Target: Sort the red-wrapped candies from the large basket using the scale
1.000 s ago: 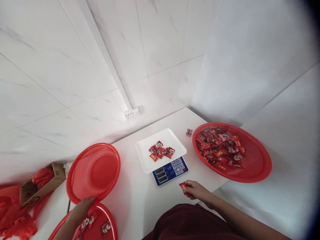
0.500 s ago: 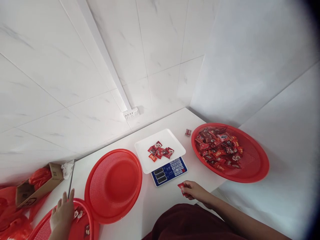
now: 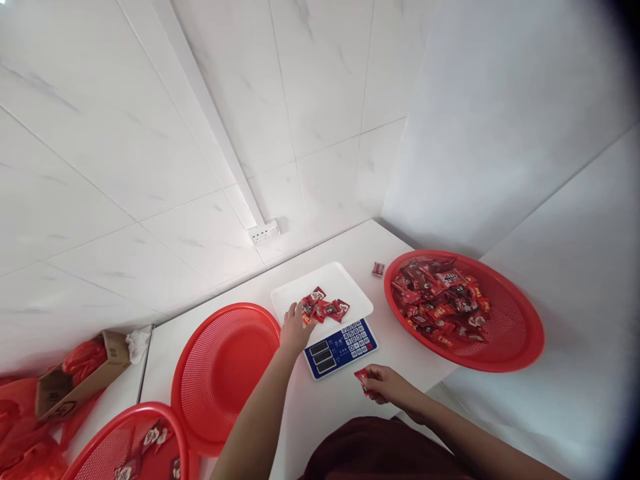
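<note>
My left hand point(image 3: 296, 328) reaches over the white pan point(image 3: 345, 283) of the blue-faced scale point(image 3: 340, 345), its fingertips on the small pile of red candy packets point(image 3: 325, 307) there. The fingers curl round the nearest packet. My right hand point(image 3: 383, 385) rests on the white table in front of the scale, closed on one red candy packet point(image 3: 362, 379). An empty red mesh basket point(image 3: 225, 367) sits left of the scale.
A large red basket point(image 3: 510, 333) full of red candy packets stands to the right, with one loose packet point(image 3: 379, 269) on the table behind it. A second red basket point(image 3: 125, 440) with a few packets is at lower left. A cardboard box point(image 3: 75, 383) and red bags lie at the far left.
My left hand left the lower-left basket and reached right, up to the candy on the scale pan. The empty basket slid right earlier and now lies flat. My right hand stayed put.
</note>
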The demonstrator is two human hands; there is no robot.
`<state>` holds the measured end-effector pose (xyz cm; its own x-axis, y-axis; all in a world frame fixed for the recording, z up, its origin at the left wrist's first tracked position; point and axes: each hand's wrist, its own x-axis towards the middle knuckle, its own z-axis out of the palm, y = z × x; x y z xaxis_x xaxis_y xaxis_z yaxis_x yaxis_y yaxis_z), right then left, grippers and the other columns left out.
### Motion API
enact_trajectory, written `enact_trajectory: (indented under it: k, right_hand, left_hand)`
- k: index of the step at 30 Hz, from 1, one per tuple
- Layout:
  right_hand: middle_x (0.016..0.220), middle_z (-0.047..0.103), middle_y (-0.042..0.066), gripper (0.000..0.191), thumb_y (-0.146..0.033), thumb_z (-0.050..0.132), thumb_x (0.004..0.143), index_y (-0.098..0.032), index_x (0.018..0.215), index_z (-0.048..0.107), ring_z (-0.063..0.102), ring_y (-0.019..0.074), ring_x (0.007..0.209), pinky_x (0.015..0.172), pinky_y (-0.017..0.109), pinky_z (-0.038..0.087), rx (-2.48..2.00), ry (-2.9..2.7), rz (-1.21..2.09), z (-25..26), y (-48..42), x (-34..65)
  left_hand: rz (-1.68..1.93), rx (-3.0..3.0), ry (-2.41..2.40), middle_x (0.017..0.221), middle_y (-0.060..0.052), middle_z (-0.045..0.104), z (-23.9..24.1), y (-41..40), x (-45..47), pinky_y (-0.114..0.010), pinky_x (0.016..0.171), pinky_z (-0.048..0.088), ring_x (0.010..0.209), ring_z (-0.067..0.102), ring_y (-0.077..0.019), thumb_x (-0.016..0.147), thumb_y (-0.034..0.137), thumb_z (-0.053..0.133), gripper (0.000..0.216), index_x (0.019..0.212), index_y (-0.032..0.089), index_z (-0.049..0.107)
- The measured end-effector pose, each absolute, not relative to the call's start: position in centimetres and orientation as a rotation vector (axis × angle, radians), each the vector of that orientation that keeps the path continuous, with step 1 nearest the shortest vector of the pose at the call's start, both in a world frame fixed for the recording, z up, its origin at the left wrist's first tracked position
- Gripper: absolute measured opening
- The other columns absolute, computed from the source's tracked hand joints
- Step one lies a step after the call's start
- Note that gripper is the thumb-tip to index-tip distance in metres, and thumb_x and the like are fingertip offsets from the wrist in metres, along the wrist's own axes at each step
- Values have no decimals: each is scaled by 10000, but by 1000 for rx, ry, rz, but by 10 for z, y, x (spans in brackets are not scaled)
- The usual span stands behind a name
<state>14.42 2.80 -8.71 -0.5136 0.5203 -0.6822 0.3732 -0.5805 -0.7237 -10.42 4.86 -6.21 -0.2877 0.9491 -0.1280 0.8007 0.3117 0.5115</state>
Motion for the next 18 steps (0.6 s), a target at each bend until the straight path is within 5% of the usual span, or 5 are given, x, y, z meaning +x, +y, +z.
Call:
enact_trajectory:
  k: [4,11,18]
  right_hand:
    - [671,578,-13,227,-354,638,641,-176,731,531,506,80,584,550,207,352,-1479,-1347,2233,-89,28,153]
    - [692,583,-4,247,-363,639,632,-175,758,541,507,85,593,561,214,350,-1514,-1254,2237,-99,30,162]
    - [690,557,-17,243,-353,629,629,-168,745,522,502,72,595,566,203,351,-1481,-1311,2267,-83,36,151]
  left_hand:
    - [368,1589,2162,1385,-100,395,-67,76,-93,-391,884,407,1194,411,-299,710,328,624,611,1290,286,436]
    - [434,1575,2219,1077,-79,608,-59,76,-99,-296,800,426,970,531,-194,759,65,414,310,939,192,631]
    - [356,1392,2482,1210,-106,538,-14,12,-144,-340,717,441,1071,473,-269,818,148,332,344,1057,204,574]
